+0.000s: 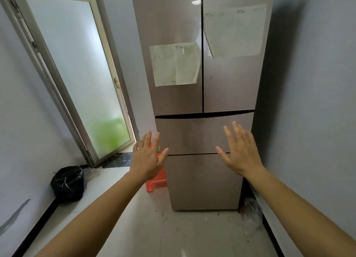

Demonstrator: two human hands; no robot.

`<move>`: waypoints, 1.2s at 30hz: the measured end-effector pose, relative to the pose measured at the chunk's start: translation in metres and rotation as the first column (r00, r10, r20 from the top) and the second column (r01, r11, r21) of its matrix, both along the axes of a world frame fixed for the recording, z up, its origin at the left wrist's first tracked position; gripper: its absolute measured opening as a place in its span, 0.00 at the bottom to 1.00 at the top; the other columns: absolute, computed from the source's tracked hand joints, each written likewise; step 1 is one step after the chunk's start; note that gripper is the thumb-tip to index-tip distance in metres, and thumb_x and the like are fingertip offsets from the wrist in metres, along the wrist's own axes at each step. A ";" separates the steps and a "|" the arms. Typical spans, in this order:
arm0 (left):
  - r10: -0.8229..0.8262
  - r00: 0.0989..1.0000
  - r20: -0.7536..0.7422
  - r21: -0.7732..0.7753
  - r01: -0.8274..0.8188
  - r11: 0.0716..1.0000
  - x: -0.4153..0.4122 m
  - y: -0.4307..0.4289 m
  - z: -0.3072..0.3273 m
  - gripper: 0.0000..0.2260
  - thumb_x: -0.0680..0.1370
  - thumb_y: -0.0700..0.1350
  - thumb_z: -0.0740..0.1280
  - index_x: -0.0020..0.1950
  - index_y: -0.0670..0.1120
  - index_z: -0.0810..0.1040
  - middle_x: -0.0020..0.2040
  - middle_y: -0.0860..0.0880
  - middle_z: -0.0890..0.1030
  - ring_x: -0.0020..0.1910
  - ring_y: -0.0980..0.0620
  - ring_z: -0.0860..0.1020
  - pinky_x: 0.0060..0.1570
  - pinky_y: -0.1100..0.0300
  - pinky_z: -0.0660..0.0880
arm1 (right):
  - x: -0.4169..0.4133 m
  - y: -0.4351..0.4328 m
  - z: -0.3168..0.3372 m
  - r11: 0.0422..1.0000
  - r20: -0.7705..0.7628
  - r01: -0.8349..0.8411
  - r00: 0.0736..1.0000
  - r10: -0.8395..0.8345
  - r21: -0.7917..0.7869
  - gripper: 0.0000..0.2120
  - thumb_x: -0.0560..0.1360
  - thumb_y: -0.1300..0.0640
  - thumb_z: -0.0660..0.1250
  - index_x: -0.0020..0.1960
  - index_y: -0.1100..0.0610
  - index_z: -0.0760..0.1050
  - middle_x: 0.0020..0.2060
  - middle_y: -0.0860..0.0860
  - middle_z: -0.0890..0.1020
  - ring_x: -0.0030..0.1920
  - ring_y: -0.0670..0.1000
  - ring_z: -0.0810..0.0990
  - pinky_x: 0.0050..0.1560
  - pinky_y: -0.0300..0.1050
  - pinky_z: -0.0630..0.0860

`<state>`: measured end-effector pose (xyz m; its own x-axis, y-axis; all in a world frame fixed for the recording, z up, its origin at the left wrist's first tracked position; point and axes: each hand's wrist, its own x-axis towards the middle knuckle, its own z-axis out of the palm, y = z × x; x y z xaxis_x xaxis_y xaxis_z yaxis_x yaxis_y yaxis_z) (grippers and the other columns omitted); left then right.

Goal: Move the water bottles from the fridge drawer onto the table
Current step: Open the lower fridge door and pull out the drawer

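Note:
A tall pinkish-brown fridge (202, 94) stands ahead with two upper doors and two drawers below, all closed. The upper drawer front (194, 135) lies between my hands. My left hand (148, 156) is held up with straight spread fingers in front of the fridge's left edge. My right hand (240, 148) is raised the same way before the right end of the upper drawer. Neither hand holds anything, and whether they touch the fridge I cannot tell. No water bottles and no table are in view.
A frosted glass door (77, 79) stands ajar at the left. A black bag (67, 183) sits on the floor by the left wall. An orange plastic stool (157, 181) stands left of the fridge. A crumpled clear bag (252, 210) lies at its right foot.

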<state>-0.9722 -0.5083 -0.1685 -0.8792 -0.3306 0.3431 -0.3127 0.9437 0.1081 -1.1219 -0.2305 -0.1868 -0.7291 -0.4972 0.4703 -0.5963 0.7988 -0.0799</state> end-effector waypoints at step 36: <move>0.076 0.997 -0.012 0.711 -0.045 0.702 -0.394 -0.285 -0.121 0.20 0.77 0.69 0.59 0.51 0.52 0.70 0.43 0.54 0.76 0.42 0.50 0.75 0.45 0.54 0.73 | -0.331 -0.334 -0.106 0.984 0.259 0.049 0.962 -0.092 0.169 0.34 0.76 0.29 0.51 0.61 0.57 0.73 0.53 0.57 0.75 0.54 0.59 0.71 0.59 0.55 0.68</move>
<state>-1.3665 -0.7935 -0.2893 -0.8402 -0.5420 0.0170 -0.3471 0.5617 0.7510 -1.4530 -0.5642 -0.2930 -0.8524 -0.4930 0.1742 -0.5129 0.8532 -0.0950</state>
